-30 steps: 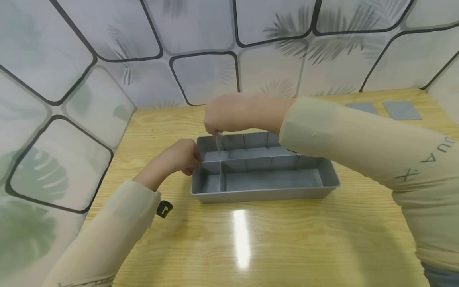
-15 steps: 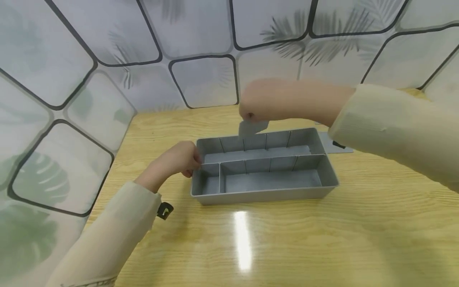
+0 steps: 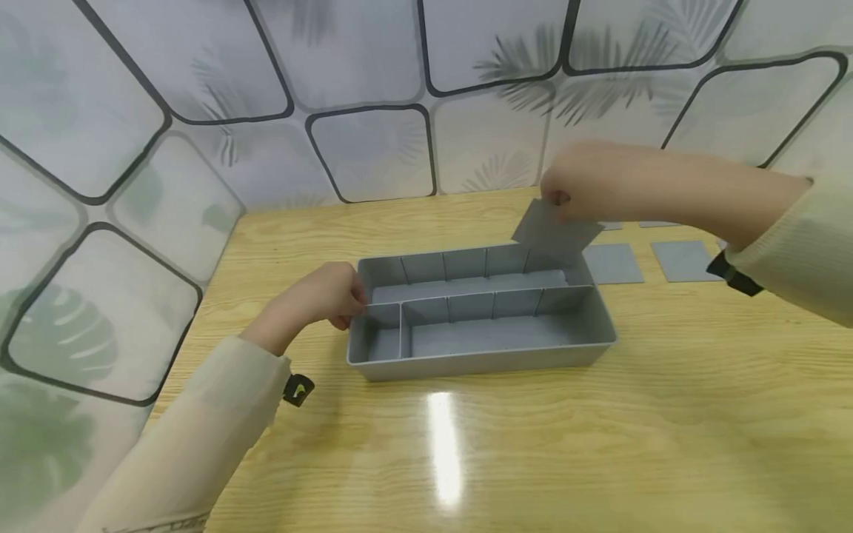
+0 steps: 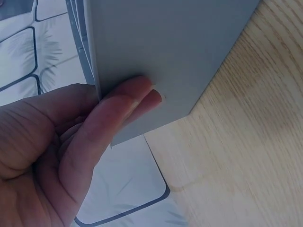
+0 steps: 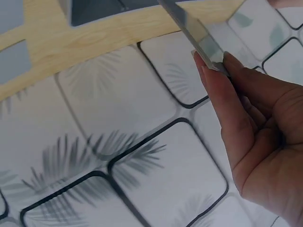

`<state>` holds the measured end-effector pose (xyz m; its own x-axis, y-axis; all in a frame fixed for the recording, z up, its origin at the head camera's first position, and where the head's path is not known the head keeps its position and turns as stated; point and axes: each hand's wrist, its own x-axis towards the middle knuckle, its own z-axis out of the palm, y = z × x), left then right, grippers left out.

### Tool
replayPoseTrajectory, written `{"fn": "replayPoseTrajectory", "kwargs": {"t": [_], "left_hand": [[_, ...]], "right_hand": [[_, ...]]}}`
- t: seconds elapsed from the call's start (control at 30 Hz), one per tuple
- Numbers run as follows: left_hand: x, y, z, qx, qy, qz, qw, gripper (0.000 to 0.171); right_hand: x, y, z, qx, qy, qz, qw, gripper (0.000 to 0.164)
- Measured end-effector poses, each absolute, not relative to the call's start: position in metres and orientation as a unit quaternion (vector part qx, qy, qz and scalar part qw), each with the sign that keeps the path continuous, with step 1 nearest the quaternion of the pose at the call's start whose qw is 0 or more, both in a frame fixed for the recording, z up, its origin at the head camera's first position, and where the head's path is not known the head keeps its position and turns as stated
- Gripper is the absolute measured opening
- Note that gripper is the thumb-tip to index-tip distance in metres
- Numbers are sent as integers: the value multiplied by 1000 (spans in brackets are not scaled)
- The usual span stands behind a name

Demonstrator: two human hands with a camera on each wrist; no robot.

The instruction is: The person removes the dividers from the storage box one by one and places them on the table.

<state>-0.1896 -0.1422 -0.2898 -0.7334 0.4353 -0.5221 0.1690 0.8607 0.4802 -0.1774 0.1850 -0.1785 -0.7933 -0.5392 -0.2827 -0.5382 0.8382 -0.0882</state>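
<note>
— Glare on the glossy yellow wooden table (image 3: 466, 444) sits nearest. And beyond it?

— Beyond it stands the grey plastic organiser tray with slotted dividers (image 3: 480, 359), long side facing the camera.

— What does the left hand (image 3: 326, 296) do?

— It grips the tray's left end wall, fingers curled against the outside (image 4: 137, 94).

— And the right hand (image 3: 580, 185)?

— Farther back, above the tray's far right corner, it pinches a thin flat grey plastic divider panel (image 3: 556, 233) by its top edge; the panel hangs tilted in the air, clear of the slots.

— Anything past that?

— Loose grey flat panels (image 3: 613, 263) lie on the table just right of the tray, then the tiled wall with leaf prints (image 3: 373, 148).
</note>
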Motion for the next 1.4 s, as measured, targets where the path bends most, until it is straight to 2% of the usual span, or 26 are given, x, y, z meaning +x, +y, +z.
{"fn": "replayPoseTrajectory", "kwargs": {"t": [0.13, 0.3, 0.5, 0.7, 0.9, 1.07, 1.13, 1.23, 1.4], "left_hand": [[-190, -142, -288, 172, 906, 207, 326, 13], [-186, -147, -291, 171, 910, 207, 316, 9], [-180, -152, -300, 169, 905, 213, 327, 8], [-181, -151, -296, 177, 905, 214, 323, 9], [-183, -148, -291, 178, 904, 214, 323, 13], [-183, -145, -288, 175, 906, 212, 323, 15], [-183, -144, -287, 174, 906, 211, 323, 16], [-184, -143, -287, 176, 906, 211, 323, 16], [-184, -145, -292, 177, 907, 215, 316, 16]], "right_hand": [[-179, 211, -183, -224, 961, -32, 161, 9], [-181, 234, -191, -151, 965, -88, 195, 21], [-170, 266, -210, -111, 961, -127, 220, 17], [-162, 300, -222, -26, 952, -185, 243, 29], [-152, 319, -240, 5, 939, -221, 263, 32], [-142, 327, -264, 27, 916, -277, 291, 42], [-138, 330, -273, 39, 905, -302, 298, 41], [-133, 332, -286, 58, 891, -334, 302, 30], [-127, 331, -309, 68, 878, -367, 301, 30]]}}
